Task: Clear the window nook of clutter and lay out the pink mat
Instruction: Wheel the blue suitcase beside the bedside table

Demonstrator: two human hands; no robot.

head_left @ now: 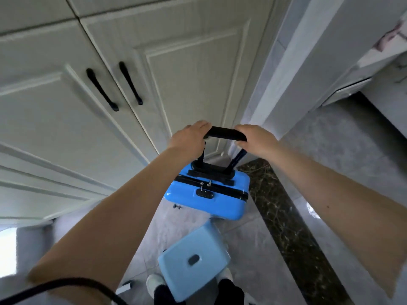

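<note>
Gripping the black telescopic handle [225, 133] of the bright blue suitcase [209, 194], I have both hands curled round it: my left hand [189, 137] at its left end, my right hand [256, 139] at its right end. The suitcase stands on the grey tiled floor [253, 249] just in front of me, its zipper and lock facing up toward me, close to the white cupboard doors [99, 84] with their two black pulls. Nearer my feet sits a pale blue stool [193, 258], just behind the suitcase, with my white shoe [154, 280] beside it. A dark marbled strip [286, 227] runs across the floor to my right, past a white door frame [282, 84]. As I judge it, this suitcase is a piece of the clutter on its way out, so the clearing is only partway. The stool may also need moving. The pink mat is nowhere in view, nor is the window nook itself, so laying it out is all left to do.
</note>
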